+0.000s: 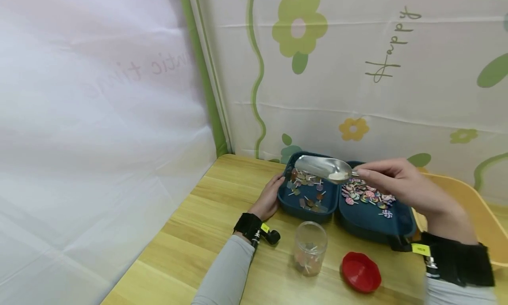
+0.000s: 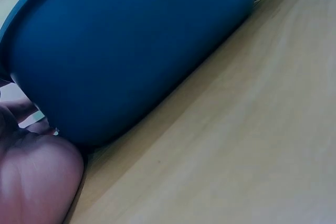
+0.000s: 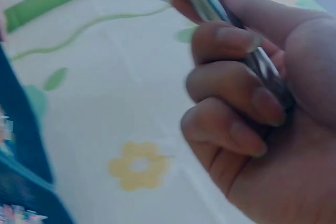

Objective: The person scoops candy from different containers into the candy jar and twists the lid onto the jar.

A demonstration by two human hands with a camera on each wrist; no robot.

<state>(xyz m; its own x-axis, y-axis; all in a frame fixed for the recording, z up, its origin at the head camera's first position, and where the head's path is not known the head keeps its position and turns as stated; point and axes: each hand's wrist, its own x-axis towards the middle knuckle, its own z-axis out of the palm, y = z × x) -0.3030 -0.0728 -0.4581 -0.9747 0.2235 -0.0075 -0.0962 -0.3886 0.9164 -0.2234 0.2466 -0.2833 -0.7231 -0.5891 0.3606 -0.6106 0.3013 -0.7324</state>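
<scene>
Holding metal scoop (image 1: 317, 166) by handle (image 3: 266, 72) in right hand (image 1: 418, 192), fingers curled round it, above left blue tray (image 1: 304, 214), likely so spills fell back; left hand (image 1: 270, 199) touched tray's outer wall (image 2: 131, 51), fingers relaxed, presumably steadying; I saw clear jar (image 1: 311, 252) uncapped, red lid (image 1: 361, 272) nearby.

I see a table (image 1: 190, 225), a yellow bin (image 1: 474, 197) at the head view's right, and, behind them, a white curtain (image 1: 337, 88) printed with flowers (image 1: 285, 35) and the sideways word "Happy" (image 1: 397, 42).
</scene>
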